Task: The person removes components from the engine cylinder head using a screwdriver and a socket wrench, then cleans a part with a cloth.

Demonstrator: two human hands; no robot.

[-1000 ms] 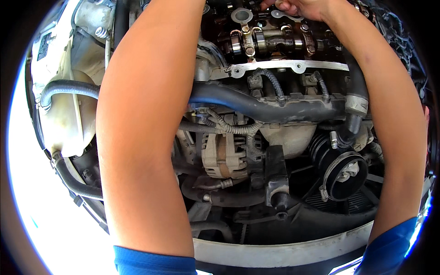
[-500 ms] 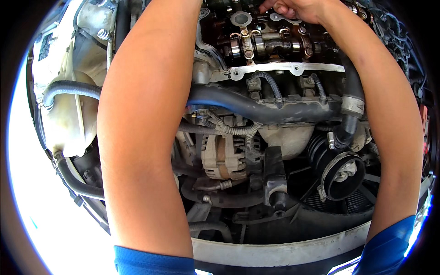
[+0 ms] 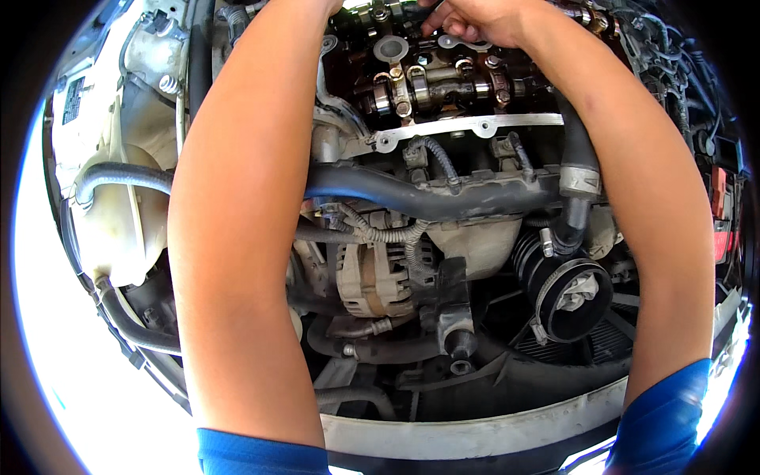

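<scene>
My left forearm (image 3: 241, 198) reaches up over the engine, and the hand beyond it is cut off by the upper edge of the view. My right hand (image 3: 479, 20) is at the far side of the open cylinder head (image 3: 443, 127). Its fingers are curled, one stretched further left, close above the camshaft area; whatever they grip is hidden. Just below that hand lie a camshaft (image 3: 459, 89) and its bearing caps, dark and oily. A round spark plug tube ring (image 3: 391, 49) shows to the left of the fingers.
A thick black hose (image 3: 380, 188) crosses in front of the head. Lower down sit the alternator (image 3: 372, 277) and an intake duct (image 3: 571, 297) with crumpled white material inside. A whitish coolant tank (image 3: 119, 229) stands at left; the front crossmember (image 3: 475, 427) runs along the near side.
The engine bay has shifted slightly left in the view. My right hand has stayed over the far side of the cylinder head, its fingers still curled.
</scene>
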